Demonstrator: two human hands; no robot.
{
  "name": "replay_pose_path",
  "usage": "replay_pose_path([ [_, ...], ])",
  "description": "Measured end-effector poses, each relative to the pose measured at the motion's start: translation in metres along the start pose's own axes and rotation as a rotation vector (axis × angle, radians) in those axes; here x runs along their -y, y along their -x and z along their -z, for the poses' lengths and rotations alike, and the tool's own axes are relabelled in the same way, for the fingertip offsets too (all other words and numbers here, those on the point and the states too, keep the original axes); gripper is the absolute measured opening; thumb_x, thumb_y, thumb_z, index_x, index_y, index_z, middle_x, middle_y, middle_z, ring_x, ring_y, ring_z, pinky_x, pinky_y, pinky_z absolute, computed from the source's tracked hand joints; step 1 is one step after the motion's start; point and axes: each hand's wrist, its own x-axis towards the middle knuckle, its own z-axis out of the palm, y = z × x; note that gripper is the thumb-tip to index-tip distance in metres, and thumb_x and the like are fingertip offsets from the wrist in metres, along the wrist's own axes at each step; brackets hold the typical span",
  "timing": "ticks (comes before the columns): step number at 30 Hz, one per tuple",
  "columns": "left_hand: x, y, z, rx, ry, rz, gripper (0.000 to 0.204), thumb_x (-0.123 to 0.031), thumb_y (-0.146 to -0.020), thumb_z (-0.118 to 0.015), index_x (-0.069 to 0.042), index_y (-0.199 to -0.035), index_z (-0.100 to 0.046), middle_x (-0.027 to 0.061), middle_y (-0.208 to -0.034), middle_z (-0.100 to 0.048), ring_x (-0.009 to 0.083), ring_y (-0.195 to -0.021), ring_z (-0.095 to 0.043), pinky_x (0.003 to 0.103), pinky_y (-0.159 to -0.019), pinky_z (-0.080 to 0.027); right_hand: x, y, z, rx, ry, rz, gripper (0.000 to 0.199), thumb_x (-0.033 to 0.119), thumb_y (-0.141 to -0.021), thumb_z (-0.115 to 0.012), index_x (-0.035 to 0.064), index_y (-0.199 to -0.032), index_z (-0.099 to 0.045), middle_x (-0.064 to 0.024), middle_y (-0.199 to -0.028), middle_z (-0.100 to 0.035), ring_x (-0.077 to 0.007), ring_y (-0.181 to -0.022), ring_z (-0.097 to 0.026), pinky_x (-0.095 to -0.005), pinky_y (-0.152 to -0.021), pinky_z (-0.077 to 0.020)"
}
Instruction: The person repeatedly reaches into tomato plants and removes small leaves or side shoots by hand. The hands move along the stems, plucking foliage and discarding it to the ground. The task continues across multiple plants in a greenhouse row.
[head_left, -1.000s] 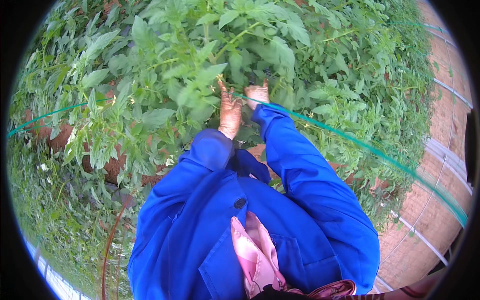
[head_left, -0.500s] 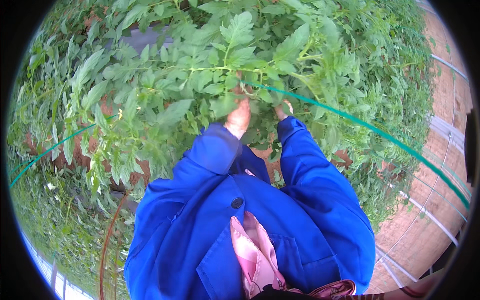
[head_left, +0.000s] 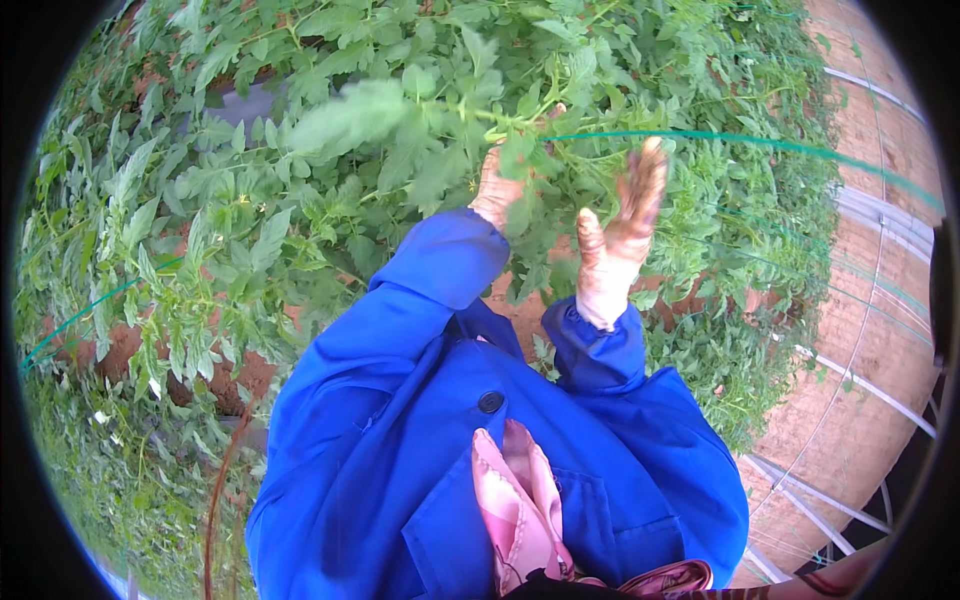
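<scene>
Leafy stem (head_left: 470, 112) lies just beyond the left hand (head_left: 495, 192), whose grip is too hidden to judge; the right hand (head_left: 620, 232) is spread wide near the green cord (head_left: 752, 143). Gentle handling should spare the stem.

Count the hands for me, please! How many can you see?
2: the left hand is among the leaves, partly hidden; the right hand is to its right, open, near the green string.

Between the 2 blue sleeves (head_left: 440, 255), a near gap opens over bare soil (head_left: 525, 325); dense foliage (head_left: 400, 165) blocks the far side, and a green string (head_left: 800, 149) crosses rightward by the right hand (head_left: 615, 235).
</scene>
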Motion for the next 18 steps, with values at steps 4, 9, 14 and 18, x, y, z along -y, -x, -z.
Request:
replay_pose_path([
  [4, -0.031, -0.007, -0.009, -0.239, -0.483, -0.409, 0.044, -0.011, -0.08, -0.049, -0.012, -0.123, -0.045, 0.0135, -0.111, -0.054, 0.0264, -0.096, -0.054, 0.039, -0.079, -0.043, 0.045, -0.051, -0.024, 0.486, -0.131, -0.1, 0.05, 0.019, -0.079, -0.062, 0.0031, -0.123, -0.043, -0.0133, -0.121, -0.048, -0.0279, -0.114, -0.045, -0.0383, -0.098, -0.0324],
  [9, -0.01, -0.003, -0.015, -0.21, -0.365, -0.293, 0.041, -0.016, -0.081, -0.049, -0.011, -0.121, -0.047, 0.0134, -0.114, -0.053, 0.0268, -0.101, -0.052, 0.038, -0.084, -0.041, 0.038, -0.065, -0.032, 0.965, 0.217, 0.523, 0.03, 0.016, -0.082, -0.057, 0.0032, -0.109, -0.056, -0.0117, -0.106, -0.059, -0.0271, -0.103, -0.053, -0.0377, -0.093, -0.0381],
  [14, 0.043, -0.046, 0.019, -0.113, -0.221, 0.036, 0.039, -0.022, -0.082, -0.048, -0.009, -0.119, -0.049, 0.0133, -0.118, -0.051, 0.0271, -0.105, -0.05, 0.037, -0.089, -0.038, 0.039, -0.084, -0.029, 1.091, 0.325, 0.598, 0.024, 0.016, -0.083, -0.056, 0.0036, -0.103, -0.059, -0.012, -0.102, -0.061, -0.0267, -0.099, -0.055, -0.0373, -0.087, -0.0422],
  [18, 0.079, -0.04, 0.04, 0.337, -0.344, 0.269, 0.039, -0.026, -0.083, -0.048, -0.008, -0.117, -0.051, 0.0132, -0.121, -0.05, 0.0274, -0.109, -0.048, 0.036, -0.093, -0.036, 0.038, -0.1, -0.045, 1.17, 0.485, 0.449, 0.021, 0.017, -0.083, -0.054, 0.0032, -0.098, -0.061, -0.0126, -0.099, -0.061, -0.0271, -0.094, -0.057, -0.0366, -0.082, -0.0456],
])
